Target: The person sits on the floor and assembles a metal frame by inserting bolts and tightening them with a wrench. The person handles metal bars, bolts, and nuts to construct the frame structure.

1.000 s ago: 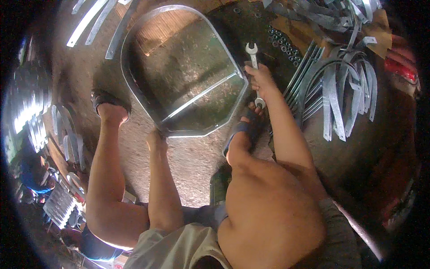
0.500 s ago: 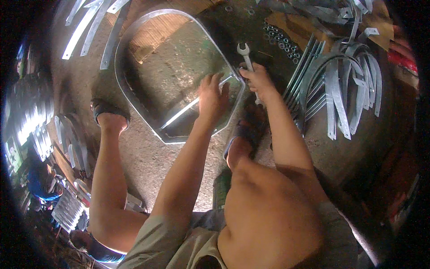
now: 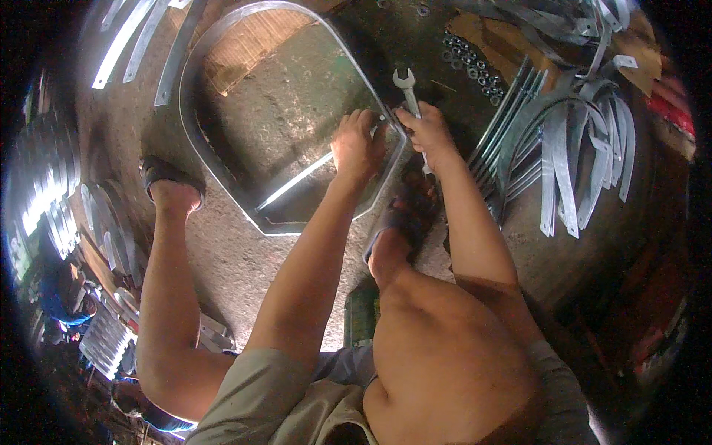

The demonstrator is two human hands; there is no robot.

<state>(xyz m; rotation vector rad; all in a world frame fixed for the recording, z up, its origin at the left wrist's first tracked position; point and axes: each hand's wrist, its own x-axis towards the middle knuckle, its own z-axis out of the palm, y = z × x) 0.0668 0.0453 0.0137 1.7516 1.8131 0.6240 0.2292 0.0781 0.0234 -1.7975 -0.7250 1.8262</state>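
Observation:
A bent metal-strip frame [image 3: 285, 228] lies on the floor before me, rounded at the far end, with a straight rod [image 3: 297, 180] across its near part. My left hand [image 3: 359, 150] is closed round the rod close to its right end, fingers curled over it. In my right hand [image 3: 432, 135] is an open-ended wrench [image 3: 406, 83], its jaw pointing away from me. The right fingers are also close against the frame's right corner, where the rod meets the strip. What the fingertips touch there is partly hidden.
Several nuts [image 3: 475, 68] lie beyond my right hand. Metal rods [image 3: 512, 111] and curved strips [image 3: 567, 170] are piled to the right. Flat strips [image 3: 141, 44] lie far left, near cardboard [image 3: 252, 44]. My sandalled feet [image 3: 172, 185] stand by the frame.
My left hand has shifted slightly right along the rod and its fingers have closed more. The right hand still holds the wrench. The whole view has shifted a little.

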